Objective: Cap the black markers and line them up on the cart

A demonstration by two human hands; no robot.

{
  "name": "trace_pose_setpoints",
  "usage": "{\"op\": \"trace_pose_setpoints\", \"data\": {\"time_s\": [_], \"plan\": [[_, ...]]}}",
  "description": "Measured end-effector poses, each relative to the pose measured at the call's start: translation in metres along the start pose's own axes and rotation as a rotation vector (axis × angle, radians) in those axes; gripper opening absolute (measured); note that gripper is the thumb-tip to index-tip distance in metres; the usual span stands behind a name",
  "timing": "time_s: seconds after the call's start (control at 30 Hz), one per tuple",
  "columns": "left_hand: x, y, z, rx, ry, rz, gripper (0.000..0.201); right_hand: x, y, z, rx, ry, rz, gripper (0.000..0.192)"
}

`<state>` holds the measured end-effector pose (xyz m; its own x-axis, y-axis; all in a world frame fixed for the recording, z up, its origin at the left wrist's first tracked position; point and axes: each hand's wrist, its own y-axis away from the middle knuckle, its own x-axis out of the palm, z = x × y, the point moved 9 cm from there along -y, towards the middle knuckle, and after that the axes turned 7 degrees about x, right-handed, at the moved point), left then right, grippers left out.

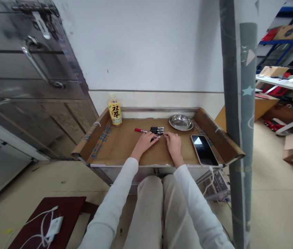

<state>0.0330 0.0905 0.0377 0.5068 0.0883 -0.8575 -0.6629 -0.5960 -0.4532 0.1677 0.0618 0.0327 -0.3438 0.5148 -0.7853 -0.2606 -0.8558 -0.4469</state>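
Observation:
My left hand [145, 142] is closed around a dark marker with a pale end [155, 139], mostly covered by my fingers. Close by on the right, my right hand [172, 143] has its fingertips pinched together at a small dark piece, too small to name. Just beyond my fingers, several black markers [157, 129] lie side by side on the cardboard. A red marker [139, 130] lies apart from them, to the left, near my left hand's knuckles.
A cardboard-lined table [120, 148] has raised side flaps. A yellow-labelled bottle [115, 112] stands at back left, a round metal dish [181, 122] at back right. A phone [204, 150] lies at right. A wrapped pole [242, 138] rises beside the table; a stool [58, 207] with a charger stands left.

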Motion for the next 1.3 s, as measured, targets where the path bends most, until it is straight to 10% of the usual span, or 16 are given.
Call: {"op": "trace_pose_setpoints", "data": {"time_s": [0.53, 0.9, 1.3], "plan": [[-0.027, 0.011, 0.019, -0.212, -0.247, -0.254, 0.023, 0.005, 0.013, 0.041, -0.342, -0.322, 0.142, 0.072], [-0.021, 0.029, 0.045, -0.478, -0.330, -0.149, 0.020, 0.017, 0.005, 0.015, -0.216, -0.262, -0.028, 0.062], [-0.014, 0.024, 0.051, -0.385, -0.210, -0.275, 0.032, 0.023, 0.006, 0.013, -0.124, 0.027, 0.042, 0.032]]}}
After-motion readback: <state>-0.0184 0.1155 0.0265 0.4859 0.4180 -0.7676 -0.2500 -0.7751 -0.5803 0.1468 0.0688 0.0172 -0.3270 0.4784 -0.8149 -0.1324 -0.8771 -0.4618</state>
